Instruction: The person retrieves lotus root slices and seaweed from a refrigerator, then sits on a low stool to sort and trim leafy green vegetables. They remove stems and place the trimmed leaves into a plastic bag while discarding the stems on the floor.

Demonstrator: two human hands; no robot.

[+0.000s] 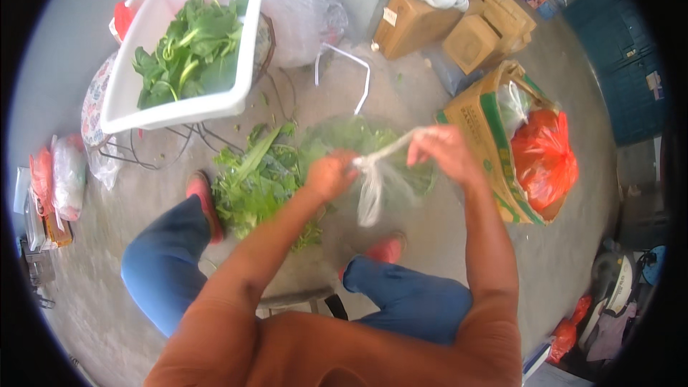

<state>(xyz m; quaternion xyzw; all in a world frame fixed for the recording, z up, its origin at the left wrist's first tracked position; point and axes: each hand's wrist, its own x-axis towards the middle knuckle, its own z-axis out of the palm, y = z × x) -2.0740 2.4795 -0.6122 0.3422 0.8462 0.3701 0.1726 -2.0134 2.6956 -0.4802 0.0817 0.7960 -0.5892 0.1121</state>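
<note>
A clear plastic bag [370, 190] with green leaves inside hangs in front of me above the floor. Its mouth is gathered and pulled into a twisted strand that runs between my hands. My left hand [333, 174] is closed round the gathered neck. The far end of the strand is pinched in the fingers of my right hand [446, 149], a little higher and to the right. Some of the bag's lower part is blurred. Beside it on the left, a heap of loose leafy greens [254, 179] lies on the floor.
A white plastic tub [179, 116] of leafy greens [190, 50] stands on a round stool at the far left. To the right is an open carton [473, 125] with a red plastic bag [545, 154] in it. Brown boxes [412, 23] stand behind, near a bent white frame [368, 79].
</note>
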